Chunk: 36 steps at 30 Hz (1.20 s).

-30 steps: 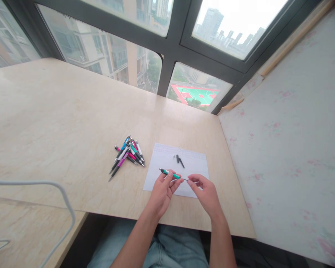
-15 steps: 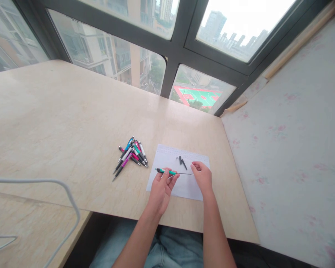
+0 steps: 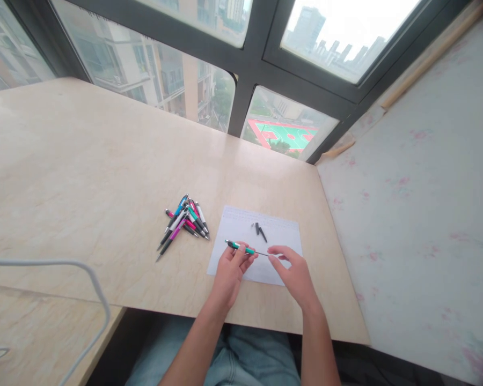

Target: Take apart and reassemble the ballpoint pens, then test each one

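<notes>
My left hand is closed around the barrel of a green pen, which lies nearly level above the paper with its black clip end to the left. A thin dark refill sticks out of the barrel's right end. My right hand has its thumb and index finger closed about the refill's far end, hiding the tip. Just beyond the hands, two small black pen parts rest on a white sheet of paper, with a tiny piece beside them too small to make out.
To the left lies a heap of several coloured pens on the pale marble-patterned table. A grey-white cable loops at the lower left. A papered wall borders the right side, and dark-framed windows stand behind.
My right hand has moved left along the refill, closer to the green barrel, and less of the refill shows. My left hand keeps its hold. The view has shifted slightly.
</notes>
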{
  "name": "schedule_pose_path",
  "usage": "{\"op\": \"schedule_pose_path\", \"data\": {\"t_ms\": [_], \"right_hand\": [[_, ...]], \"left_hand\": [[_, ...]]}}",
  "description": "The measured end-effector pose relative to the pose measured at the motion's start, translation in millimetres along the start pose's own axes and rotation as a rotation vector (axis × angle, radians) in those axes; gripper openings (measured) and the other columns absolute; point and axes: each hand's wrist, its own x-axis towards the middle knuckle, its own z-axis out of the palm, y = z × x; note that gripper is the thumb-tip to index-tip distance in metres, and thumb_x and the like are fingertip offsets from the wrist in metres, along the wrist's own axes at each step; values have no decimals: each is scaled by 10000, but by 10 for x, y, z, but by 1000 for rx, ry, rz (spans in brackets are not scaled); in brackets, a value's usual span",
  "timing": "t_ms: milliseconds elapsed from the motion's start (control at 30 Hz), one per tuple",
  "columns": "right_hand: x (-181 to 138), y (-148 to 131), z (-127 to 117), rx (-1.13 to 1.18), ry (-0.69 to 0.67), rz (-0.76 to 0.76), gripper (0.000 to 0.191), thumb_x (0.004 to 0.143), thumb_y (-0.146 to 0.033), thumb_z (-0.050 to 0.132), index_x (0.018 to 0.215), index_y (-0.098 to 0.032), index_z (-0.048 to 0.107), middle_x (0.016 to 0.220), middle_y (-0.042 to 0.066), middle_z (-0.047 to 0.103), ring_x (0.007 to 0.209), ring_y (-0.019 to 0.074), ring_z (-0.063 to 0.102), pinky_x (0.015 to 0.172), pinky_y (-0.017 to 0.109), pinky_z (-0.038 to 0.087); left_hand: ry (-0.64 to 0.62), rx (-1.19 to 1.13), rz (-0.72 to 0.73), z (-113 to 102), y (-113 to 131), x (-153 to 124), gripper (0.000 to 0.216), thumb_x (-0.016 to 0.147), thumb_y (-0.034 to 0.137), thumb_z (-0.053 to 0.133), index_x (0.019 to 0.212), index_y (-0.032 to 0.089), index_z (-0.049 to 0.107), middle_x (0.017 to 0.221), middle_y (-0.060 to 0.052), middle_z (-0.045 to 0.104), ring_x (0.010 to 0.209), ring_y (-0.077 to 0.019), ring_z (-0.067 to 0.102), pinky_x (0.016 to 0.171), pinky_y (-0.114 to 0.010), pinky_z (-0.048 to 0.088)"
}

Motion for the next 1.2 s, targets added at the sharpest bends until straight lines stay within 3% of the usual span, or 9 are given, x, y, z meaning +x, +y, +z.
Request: {"op": "schedule_pose_path", "data": {"t_ms": [133,300,433,567,800,1000,1200], "right_hand": [[-118,37,-94,-119,34,-4,244,875,-376,560,965,-220,724,998,70,728,873,218,659,814,362,511],[-158,349,-189,-149,198,187,292,818,-402,583,965,-191,721,941,90,736,847,243,671,768,363,519],[-45,465,-52,-191,423,292,327,788,-382,577,1002,-166,698,892,102,740,835,257,678,757,364,507],[149,409,188,-176,504,257,359,774,-370,574,1040,-154,679,883,102,737,806,243,676,775,359,499],[69,307,358,35,499,226,393,806,-414,578,1094,-156,649,989,132,719,889,245,664,773,368,521],[-180,91,452,655,143,401,293,801,-418,668,974,-184,689,940,84,716,754,182,664,712,324,542],[-221,19,566,897,73,446,222,748,-359,744,898,-197,714,899,54,705,765,166,645,730,308,539]], "left_hand": [[22,32,4,-17,50,4,286,763,334,766,930,141,635,862,-56,700,804,-155,691,742,-237,540],[89,-19,36,-58,115,30,281,751,341,774,904,149,636,873,-63,708,818,-152,688,742,-231,525],[78,-20,17,-55,75,29,293,743,344,779,916,150,645,891,-68,713,818,-147,680,731,-228,514],[53,2,0,-36,49,1,312,737,354,782,934,152,650,915,-73,717,806,-141,672,721,-228,502],[55,46,21,-21,85,-4,311,723,383,783,897,153,666,893,-64,707,764,-129,644,705,-231,473],[-2,471,169,-2,31,-20,242,753,376,734,851,158,702,789,-52,695,734,-180,619,704,-275,460],[-136,712,315,6,35,-79,139,819,329,657,826,195,696,802,-49,695,745,-190,631,707,-277,465]]}}
